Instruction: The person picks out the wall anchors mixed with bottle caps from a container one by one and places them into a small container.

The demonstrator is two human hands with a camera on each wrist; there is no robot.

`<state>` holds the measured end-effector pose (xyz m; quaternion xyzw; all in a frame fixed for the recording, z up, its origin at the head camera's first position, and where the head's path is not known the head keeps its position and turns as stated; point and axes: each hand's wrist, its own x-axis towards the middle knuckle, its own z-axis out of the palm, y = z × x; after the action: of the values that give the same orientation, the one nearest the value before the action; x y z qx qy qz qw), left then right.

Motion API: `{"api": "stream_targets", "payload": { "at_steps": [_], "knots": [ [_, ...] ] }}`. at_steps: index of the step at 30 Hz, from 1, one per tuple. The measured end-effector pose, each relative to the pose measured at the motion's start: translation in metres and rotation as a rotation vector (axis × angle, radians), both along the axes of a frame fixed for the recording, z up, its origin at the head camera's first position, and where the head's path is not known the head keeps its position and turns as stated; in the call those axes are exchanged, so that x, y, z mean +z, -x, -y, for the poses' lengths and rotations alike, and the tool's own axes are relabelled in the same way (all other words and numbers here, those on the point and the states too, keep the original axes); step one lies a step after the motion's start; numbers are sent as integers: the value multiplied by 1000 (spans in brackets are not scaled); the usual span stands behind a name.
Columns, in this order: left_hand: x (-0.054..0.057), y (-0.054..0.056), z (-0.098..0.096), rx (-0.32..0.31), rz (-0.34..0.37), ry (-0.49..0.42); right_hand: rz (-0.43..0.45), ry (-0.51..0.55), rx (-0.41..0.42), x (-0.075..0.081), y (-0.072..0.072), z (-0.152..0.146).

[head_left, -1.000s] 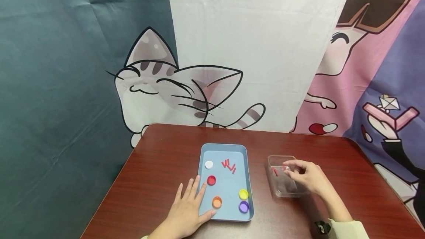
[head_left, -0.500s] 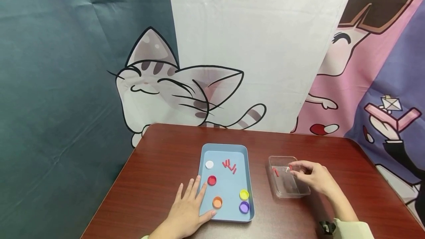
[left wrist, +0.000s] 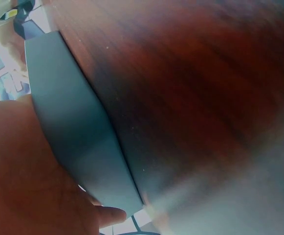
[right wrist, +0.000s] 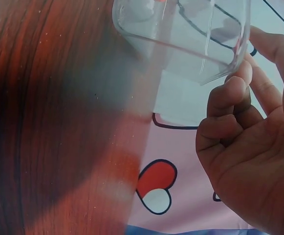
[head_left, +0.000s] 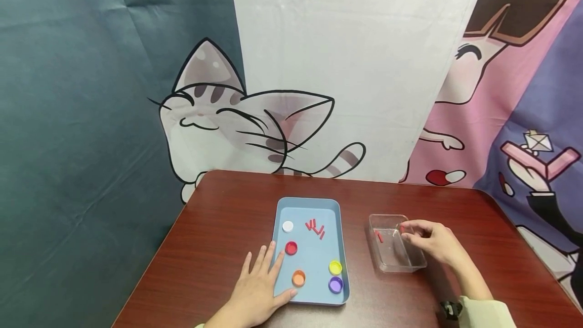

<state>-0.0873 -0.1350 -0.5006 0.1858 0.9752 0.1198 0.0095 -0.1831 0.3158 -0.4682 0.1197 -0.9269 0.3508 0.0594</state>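
My left hand (head_left: 256, 287) lies with spread, straight fingers against the left edge of a light blue tray (head_left: 314, 292). In the head view, several red sticks (head_left: 315, 228) lie in the tray's far half. Beside them are small round caps: white (head_left: 288, 227), red (head_left: 291, 248), orange (head_left: 298, 278), yellow (head_left: 335, 268) and purple (head_left: 335, 284). My right hand (head_left: 434, 242) is over the right side of a clear plastic box (head_left: 387, 262), thumb and forefinger pinching what looks like a small red stick (head_left: 402, 229). Another red stick (head_left: 379, 237) lies inside the box.
Tray and box stand apart on a dark reddish-brown wooden table (head_left: 227, 216). Behind it hangs a cloth backdrop (head_left: 364, 54) printed with a cartoon cat and figures. In the right wrist view, the box's corner (right wrist: 220, 68) is close to my fingers.
My right hand has shifted a little to the right over the box, the red piece at its fingertips moving along. My left hand has stayed on the tray.
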Motion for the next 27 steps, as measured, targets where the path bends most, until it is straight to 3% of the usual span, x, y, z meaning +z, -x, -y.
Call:
{"api": "stream_targets", "payload": {
  "at_steps": [15, 27],
  "knots": [
    [1, -1, -1, -3, -12, 2, 45, 12, -15, -1, 2, 0],
    [1, -1, -1, 5, -13, 7, -7, 33, -3, 6, 4, 27]
  ]
}}
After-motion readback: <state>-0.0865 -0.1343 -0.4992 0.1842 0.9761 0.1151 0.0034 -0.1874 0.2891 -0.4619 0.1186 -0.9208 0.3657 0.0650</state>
